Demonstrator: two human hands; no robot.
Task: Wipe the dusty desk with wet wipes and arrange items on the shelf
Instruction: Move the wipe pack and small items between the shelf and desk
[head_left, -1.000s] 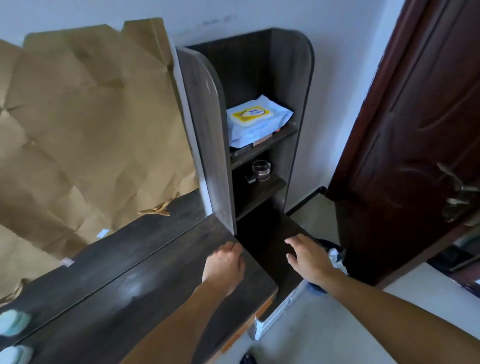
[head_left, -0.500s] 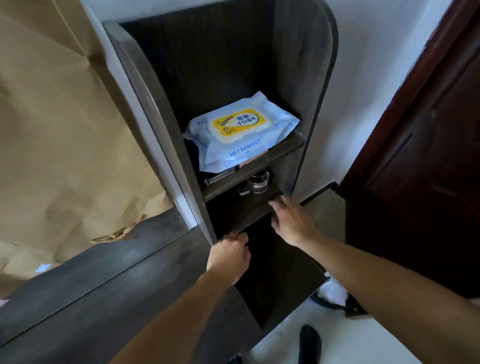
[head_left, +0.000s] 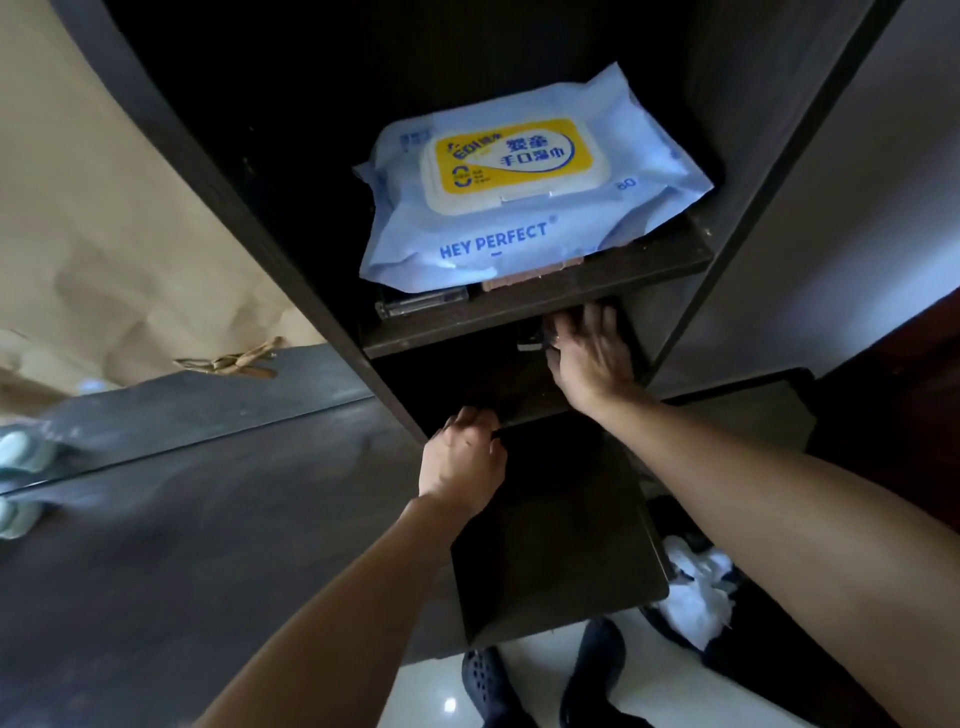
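Note:
A blue wet-wipes pack (head_left: 519, 208) with a yellow lid lies on the upper board (head_left: 545, 312) of the dark shelf unit. Under the pack sit a clear flat case (head_left: 421, 306) and a brown item (head_left: 519, 279). My right hand (head_left: 592, 358) reaches into the compartment below with fingers spread, beside a small dark object (head_left: 529, 343); anything behind the hand is hidden. My left hand (head_left: 462, 462) rests with curled fingers at the front edge of the lower shelf board (head_left: 467, 387) and holds nothing. The dark desk (head_left: 208, 545) runs off to the left.
A mirror strip (head_left: 182, 410) and crumpled brown paper (head_left: 104, 234) back the desk. A low dark platform (head_left: 561, 545) sits under the shelves. A bin holding white wipes (head_left: 696, 587) stands on the floor at right, beside a dark door (head_left: 914, 374). My dark shoes (head_left: 488, 686) are below.
I have moved in close to the shelf. My right hand rose from the low platform into the lower shelf compartment. My left hand slid from the desk corner to the shelf's front edge.

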